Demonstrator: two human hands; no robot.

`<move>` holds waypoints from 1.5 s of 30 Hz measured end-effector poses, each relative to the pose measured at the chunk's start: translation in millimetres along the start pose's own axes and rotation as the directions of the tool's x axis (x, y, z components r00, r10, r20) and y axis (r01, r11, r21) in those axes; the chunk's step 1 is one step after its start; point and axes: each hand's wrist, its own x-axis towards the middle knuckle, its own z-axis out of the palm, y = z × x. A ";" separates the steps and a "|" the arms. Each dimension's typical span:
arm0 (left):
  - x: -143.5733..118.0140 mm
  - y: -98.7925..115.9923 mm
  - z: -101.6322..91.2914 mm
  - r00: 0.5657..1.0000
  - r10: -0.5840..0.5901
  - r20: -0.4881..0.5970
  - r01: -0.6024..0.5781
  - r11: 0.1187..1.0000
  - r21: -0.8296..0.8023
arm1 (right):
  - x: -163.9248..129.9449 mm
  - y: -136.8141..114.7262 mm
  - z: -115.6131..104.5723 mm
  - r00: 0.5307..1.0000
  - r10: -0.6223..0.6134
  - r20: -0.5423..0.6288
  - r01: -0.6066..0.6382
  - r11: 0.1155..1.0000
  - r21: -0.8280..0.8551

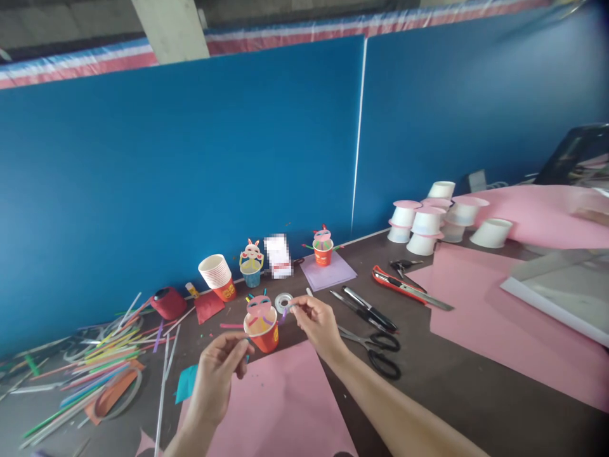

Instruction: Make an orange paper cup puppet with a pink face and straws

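An orange-red paper cup point(267, 339) stands at the far edge of a pink paper sheet point(280, 393), with a pink paper figure with glasses-like eyes point(259, 306) rising from it. Thumb and forefinger of my right hand point(316, 324) pinch a small purple strip point(284, 315) at the cup's right side. On the left, my left hand point(216, 374) is closed in a pinch by the cup's near side; what its fingertips hold, if anything, is too small to name. A pink strip point(232, 325) sticks out to the left of the cup.
Scissors point(371, 346), pens point(368, 309) and a red utility knife point(399, 285) lie right. Straws and strips point(95, 374) spread left. Behind stand stacked cups point(216, 273), two finished-looking cup figures point(251, 273) point(323, 252) and a tape roll point(284, 301). White cups point(423, 222) stand back right.
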 end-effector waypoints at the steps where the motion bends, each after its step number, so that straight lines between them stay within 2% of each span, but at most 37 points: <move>1: -5.8 -3.4 4.9 0.999 -0.030 0.024 0.030 0.999 0.021 | -1.2 -3.7 -0.9 0.999 -0.032 0.013 0.032 0.999 -0.020; 5: -20.2 -13.4 22.7 0.984 -0.161 0.079 0.163 0.986 -0.015 | -10.6 -19.8 -0.6 0.970 -0.191 0.153 0.211 0.968 -0.135; 9: -20.2 -18.2 29.8 0.976 -0.203 0.078 0.213 0.964 -0.156 | -23.0 -27.0 4.3 0.898 -0.279 0.339 0.355 0.916 -0.187; 13: -17.2 -20.2 30.0 0.969 -0.227 0.097 0.246 0.926 -0.286 | -28.4 -24.5 7.0 0.820 -0.339 0.461 0.464 0.865 -0.191; 16: -16.5 -23.0 30.1 0.962 -0.246 0.117 0.271 0.908 -0.321 | -27.7 -22.0 7.1 0.762 -0.363 0.536 0.547 0.804 -0.233; 24: -13.0 -41.0 29.3 0.949 -0.292 0.114 0.313 0.856 -0.411 | -26.4 -13.1 7.9 0.730 -0.308 0.610 0.579 0.753 -0.312; 31: -13.6 -45.9 23.9 0.939 -0.327 0.108 0.340 0.832 -0.438 | -23.8 -8.9 6.7 0.678 -0.268 0.685 0.633 0.687 -0.357; 39: -13.2 -50.4 15.3 0.919 -0.378 0.114 0.389 0.817 -0.426 | -23.6 -7.2 6.7 0.643 -0.189 0.743 0.645 0.656 -0.392; 45: -15.1 -53.5 14.9 0.922 -0.363 0.134 0.386 0.839 -0.384 | -25.1 -8.8 5.8 0.609 -0.177 0.773 0.663 0.649 -0.373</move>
